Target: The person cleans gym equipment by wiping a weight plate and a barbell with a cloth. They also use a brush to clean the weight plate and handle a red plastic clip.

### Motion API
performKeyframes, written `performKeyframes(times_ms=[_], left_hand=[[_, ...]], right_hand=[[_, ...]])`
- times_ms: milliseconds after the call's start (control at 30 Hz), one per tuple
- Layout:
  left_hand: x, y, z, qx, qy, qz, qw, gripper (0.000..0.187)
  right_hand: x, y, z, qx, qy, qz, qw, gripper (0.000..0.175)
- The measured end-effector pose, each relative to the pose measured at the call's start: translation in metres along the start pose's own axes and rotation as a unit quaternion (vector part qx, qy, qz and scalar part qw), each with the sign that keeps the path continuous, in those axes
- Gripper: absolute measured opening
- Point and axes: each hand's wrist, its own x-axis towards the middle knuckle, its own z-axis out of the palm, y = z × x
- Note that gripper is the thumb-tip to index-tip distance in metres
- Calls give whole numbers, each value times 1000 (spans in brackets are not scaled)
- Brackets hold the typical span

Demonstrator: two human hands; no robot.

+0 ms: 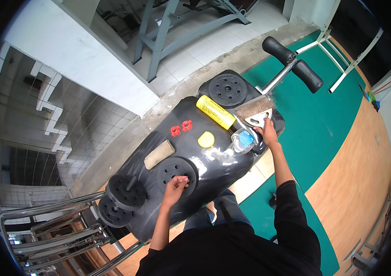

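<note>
My right hand [267,132] grips the pale handle of a bristle brush [256,109] at the right side of a black padded bench [212,165]. Over a black weight plate [168,169] is my left hand [178,186], fingers curled together; whether they pinch something small I cannot tell. A yellow cylindrical container [216,112] lies beside the brush, with a clear spray bottle [242,142] just below. A round yellow lid [206,139], two red star-shaped collars [181,128] and a folded beige cloth [159,154] rest on the pad. Another black plate [227,90] lies at the bench's far end.
A dumbbell with black plates [126,193] stands at the bench's near left end, by chrome rails [54,208]. Black foam rollers [293,65] extend from the far end. A white wall [88,51] and wire mesh are left; green matting [306,131] lies right.
</note>
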Motion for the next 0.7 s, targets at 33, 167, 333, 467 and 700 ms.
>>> performKeyframes(times_ms=[33,167,333,467,700], left_hand=[[-3,2,0,-5,-1,10,1000,20],[-20,17,6,-17,-2,42,999,21],[-46,25,34,-69,-49,101,991,29],[-76,25,71,-141,-124,104,977,30],[-133,-8,111,-302,-73,191,931,36]], right_hand=[[-5,0,-4,13,25,-8,1000,67],[-34,-15,-30,44,99,-23,994,64],[-97,-68,-66,77,156,-88,981,62],[-169,-128,-91,112,83,-105,985,61],[-298,-189,-78,160,-124,-156,967,62]])
